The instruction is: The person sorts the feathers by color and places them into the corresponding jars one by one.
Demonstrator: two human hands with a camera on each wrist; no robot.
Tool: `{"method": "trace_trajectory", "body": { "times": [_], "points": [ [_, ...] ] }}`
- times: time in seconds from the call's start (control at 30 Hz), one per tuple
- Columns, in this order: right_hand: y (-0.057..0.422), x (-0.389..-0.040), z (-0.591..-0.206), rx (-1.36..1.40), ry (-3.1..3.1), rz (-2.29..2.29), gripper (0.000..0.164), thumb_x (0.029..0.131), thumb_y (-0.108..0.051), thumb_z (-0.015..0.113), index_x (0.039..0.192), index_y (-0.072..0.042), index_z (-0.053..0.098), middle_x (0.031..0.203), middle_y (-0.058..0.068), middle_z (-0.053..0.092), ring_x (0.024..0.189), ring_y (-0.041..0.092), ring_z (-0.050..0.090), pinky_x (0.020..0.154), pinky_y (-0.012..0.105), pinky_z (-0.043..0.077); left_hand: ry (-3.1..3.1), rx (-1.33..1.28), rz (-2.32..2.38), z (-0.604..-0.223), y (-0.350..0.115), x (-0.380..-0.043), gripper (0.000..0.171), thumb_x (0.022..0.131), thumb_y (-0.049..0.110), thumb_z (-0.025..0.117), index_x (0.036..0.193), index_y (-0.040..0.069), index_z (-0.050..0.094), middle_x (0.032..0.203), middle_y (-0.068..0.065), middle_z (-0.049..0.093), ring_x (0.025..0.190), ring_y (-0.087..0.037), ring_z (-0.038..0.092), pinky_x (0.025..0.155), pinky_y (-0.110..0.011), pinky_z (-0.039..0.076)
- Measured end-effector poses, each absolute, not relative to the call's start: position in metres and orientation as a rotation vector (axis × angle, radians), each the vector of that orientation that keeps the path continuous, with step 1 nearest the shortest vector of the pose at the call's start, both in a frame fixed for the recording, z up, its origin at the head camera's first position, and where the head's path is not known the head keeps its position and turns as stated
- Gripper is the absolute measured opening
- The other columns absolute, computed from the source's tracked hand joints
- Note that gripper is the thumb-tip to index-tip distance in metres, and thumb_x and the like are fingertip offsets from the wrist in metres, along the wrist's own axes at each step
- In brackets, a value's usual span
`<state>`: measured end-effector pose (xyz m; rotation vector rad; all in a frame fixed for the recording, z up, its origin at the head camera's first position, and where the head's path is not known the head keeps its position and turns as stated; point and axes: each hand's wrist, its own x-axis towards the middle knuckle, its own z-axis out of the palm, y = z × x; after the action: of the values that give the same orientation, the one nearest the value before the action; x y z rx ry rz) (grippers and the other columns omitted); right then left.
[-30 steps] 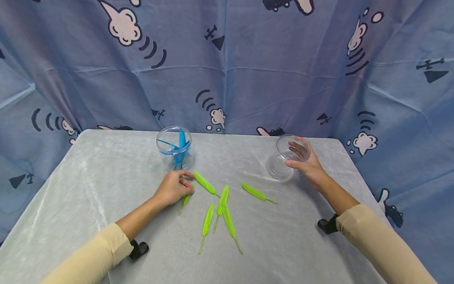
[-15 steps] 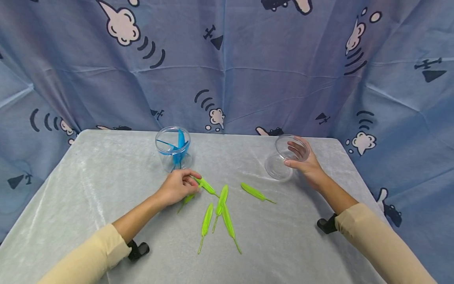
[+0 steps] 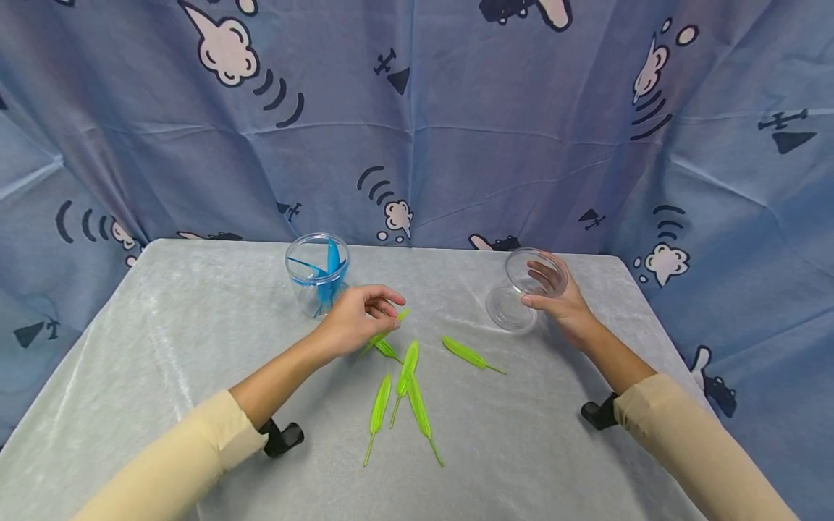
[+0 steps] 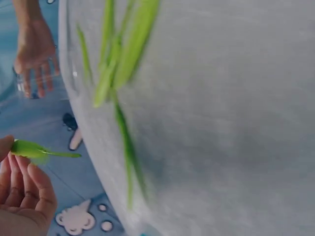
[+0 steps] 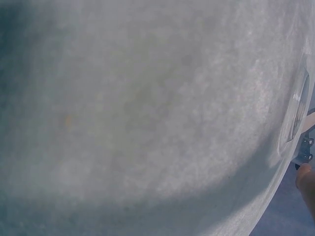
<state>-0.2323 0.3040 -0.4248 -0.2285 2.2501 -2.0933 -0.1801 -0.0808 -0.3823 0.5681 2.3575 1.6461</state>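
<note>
My left hand (image 3: 363, 318) pinches a green feather (image 4: 30, 149) between thumb and fingers, lifted over the table; in the head view the hand covers most of it. Under that hand lies another green feather (image 3: 389, 349), partly hidden. Several more lie around the middle, among them a crossed pair with one feather (image 3: 420, 409) pointing toward me, and a separate feather (image 3: 468, 352) to the right. My right hand (image 3: 565, 297) grips a clear plastic cup (image 3: 512, 310), thumb at the near side and fingers behind; I see nothing inside it.
A second clear plastic cup (image 3: 301, 289) stands at the back left, holding several blue feathers (image 3: 333, 264). A pale grey cloth covers the table (image 3: 521, 449). Behind the far edge hangs a blue patterned curtain (image 3: 489, 130).
My left hand has picked up the leftmost green feather and moved right and away from me, past the left cup. The right hand stays in place on its cup.
</note>
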Motion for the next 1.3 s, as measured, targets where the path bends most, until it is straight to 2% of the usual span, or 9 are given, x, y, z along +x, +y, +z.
{"method": "trace_trajectory", "body": {
  "times": [0.17,0.3,0.4,0.57,0.8,0.97,1.3],
  "points": [
    [0.304,-0.232,-0.425,-0.222,2.257,-2.084,0.089,0.084,0.012,0.069,0.154,-0.021,0.025,0.145,0.001,0.039,0.145,0.031,0.025,0.117,0.052,0.016,2.325,0.596,1.679,-0.371,-0.061,-0.187,0.023,0.089,0.001,0.071,0.112,0.001,0.07,0.092,-0.007,0.068,0.083,-0.018,0.064,0.072,-0.026,0.052],
    [0.303,-0.233,-0.425,-0.214,2.269,-2.074,0.089,0.084,0.012,0.069,0.154,-0.021,0.025,0.152,0.013,0.033,0.145,0.031,0.025,0.117,0.05,0.019,2.314,0.621,1.703,-0.366,-0.047,-0.194,0.021,0.091,0.001,0.07,0.112,0.003,0.07,0.094,-0.007,0.068,0.083,-0.018,0.064,0.072,-0.025,0.052],
    [0.303,-0.233,-0.425,-0.208,2.272,-2.067,0.09,0.084,0.012,0.07,0.154,-0.021,0.024,0.155,0.016,0.029,0.145,0.031,0.024,0.116,0.049,0.02,2.326,0.635,1.723,-0.363,-0.036,-0.199,0.021,0.091,0.001,0.07,0.112,0.002,0.07,0.095,-0.009,0.068,0.083,-0.018,0.065,0.07,-0.025,0.051],
    [0.302,-0.233,-0.425,-0.201,2.273,-2.061,0.09,0.084,0.011,0.07,0.154,-0.022,0.024,0.155,0.016,0.028,0.146,0.031,0.023,0.117,0.052,0.016,2.355,0.593,1.789,-0.36,-0.017,-0.207,0.026,0.091,-0.001,0.069,0.117,0.002,0.069,0.097,-0.01,0.067,0.085,-0.02,0.065,0.071,-0.025,0.052],
    [0.302,-0.233,-0.423,-0.181,2.286,-2.041,0.091,0.085,0.01,0.07,0.155,-0.022,0.022,0.158,0.02,0.025,0.147,0.032,0.022,0.118,0.056,0.011,2.333,0.554,1.948,-0.354,0.009,-0.213,0.028,0.091,-0.003,0.069,0.119,-0.002,0.068,0.094,-0.011,0.064,0.083,-0.021,0.064,0.063,-0.02,0.046],
    [0.301,-0.231,-0.424,-0.174,2.283,-2.039,0.091,0.085,0.011,0.069,0.156,-0.021,0.021,0.156,0.017,0.027,0.147,0.033,0.021,0.118,0.057,0.011,2.317,0.583,2.048,-0.352,0.026,-0.218,0.03,0.091,-0.005,0.068,0.12,-0.006,0.067,0.094,-0.015,0.065,0.084,-0.023,0.065,0.067,-0.018,0.05],
    [0.302,-0.232,-0.422,-0.19,2.275,-2.032,0.089,0.087,0.008,0.068,0.156,-0.021,0.02,0.157,0.017,0.025,0.147,0.034,0.02,0.118,0.057,0.011,2.345,0.643,2.143,-0.34,0.054,-0.224,0.012,0.092,0.001,0.069,0.104,-0.001,0.072,0.093,-0.011,0.068,0.082,-0.016,0.063,0.073,-0.018,0.05]
  ]
}}
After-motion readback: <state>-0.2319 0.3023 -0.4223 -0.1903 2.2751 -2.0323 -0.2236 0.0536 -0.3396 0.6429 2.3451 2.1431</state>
